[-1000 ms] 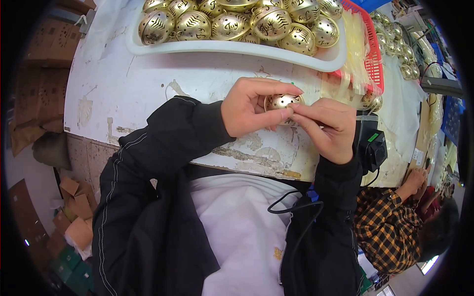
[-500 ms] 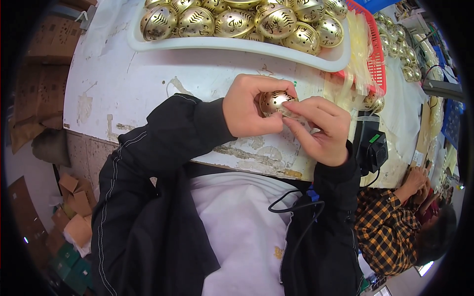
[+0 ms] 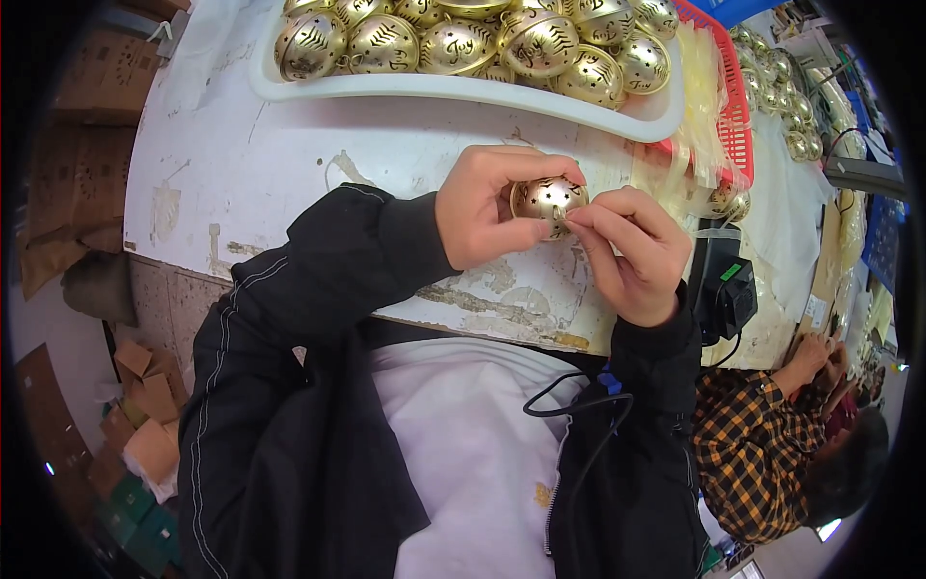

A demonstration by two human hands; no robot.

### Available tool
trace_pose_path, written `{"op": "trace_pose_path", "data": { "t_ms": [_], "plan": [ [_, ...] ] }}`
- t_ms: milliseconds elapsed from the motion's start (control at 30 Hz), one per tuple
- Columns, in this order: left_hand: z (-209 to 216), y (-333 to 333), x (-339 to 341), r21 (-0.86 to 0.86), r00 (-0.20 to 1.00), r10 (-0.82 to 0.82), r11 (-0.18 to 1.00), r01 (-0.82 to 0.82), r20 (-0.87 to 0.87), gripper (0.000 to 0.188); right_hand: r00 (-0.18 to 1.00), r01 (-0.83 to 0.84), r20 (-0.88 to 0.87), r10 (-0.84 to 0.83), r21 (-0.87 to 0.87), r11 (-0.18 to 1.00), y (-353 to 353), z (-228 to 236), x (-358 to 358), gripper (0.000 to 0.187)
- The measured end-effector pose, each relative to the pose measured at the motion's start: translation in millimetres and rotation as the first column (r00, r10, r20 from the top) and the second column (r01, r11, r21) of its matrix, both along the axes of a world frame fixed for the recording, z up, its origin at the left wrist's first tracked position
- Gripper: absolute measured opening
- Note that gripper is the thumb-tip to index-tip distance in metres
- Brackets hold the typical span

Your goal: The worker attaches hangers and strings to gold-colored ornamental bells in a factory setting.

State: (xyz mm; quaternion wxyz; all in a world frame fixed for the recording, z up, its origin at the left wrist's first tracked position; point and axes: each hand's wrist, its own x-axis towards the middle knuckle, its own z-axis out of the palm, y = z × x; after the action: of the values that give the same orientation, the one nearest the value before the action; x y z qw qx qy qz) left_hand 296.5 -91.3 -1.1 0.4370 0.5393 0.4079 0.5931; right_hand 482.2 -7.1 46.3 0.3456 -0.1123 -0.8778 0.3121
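A gold bell ornament [image 3: 547, 198], round and shiny with dark cut-out stars and lettering, is gripped by my left hand [image 3: 487, 207]. The fingers curve over its far side and the thumb lies along its near side. My right hand [image 3: 637, 253] pinches thumb and forefinger together at the bell's near right side, touching a small part there that is too small to make out. Both hands hover over the front of the worn white table [image 3: 318, 207]. Beyond them a white tray [image 3: 463, 95] holds several similar gold bells [image 3: 463, 45].
Right of the tray stands a red plastic basket [image 3: 738, 116] with pale yellow translucent strips [image 3: 696, 87]. A black boxy device [image 3: 728, 289] with a cable sits by my right wrist. At far right, a person in a checked shirt [image 3: 757, 454] works. Cardboard boxes [image 3: 149, 386] lie at left.
The bell has been turned slightly in my left hand, showing more of its starred face. My right fingertips have drawn back a little from its middle to its near right side.
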Motion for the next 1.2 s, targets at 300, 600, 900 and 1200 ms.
{"op": "trace_pose_path", "data": {
  "t_ms": [300,600,900,1200],
  "plan": [
    [7.1,-2.9,1.1,-0.114,0.998,-0.002,0.993,-0.005,-0.061,0.037,1.000,-0.009,0.010,0.010,-0.031,0.999,-0.1,-1.0,1.4,0.021],
    [22.6,-5.8,-1.5,-0.153,0.999,-0.039,0.987,0.042,0.021,0.030,0.996,0.076,0.057,-0.067,-0.181,0.981,-2.0,1.1,1.2,0.017],
    [21.5,-4.0,0.4,-0.263,0.998,-0.049,0.963,0.061,0.050,0.031,0.988,0.147,0.071,-0.135,-0.185,0.972,2.0,1.3,2.2,0.017],
    [14.6,-7.2,15.5,-0.095,0.953,0.046,0.992,-0.078,-0.300,0.026,0.948,0.305,-0.026,-0.316,-0.202,0.931,-19.7,-10.8,5.6,0.009]
  ]
}}
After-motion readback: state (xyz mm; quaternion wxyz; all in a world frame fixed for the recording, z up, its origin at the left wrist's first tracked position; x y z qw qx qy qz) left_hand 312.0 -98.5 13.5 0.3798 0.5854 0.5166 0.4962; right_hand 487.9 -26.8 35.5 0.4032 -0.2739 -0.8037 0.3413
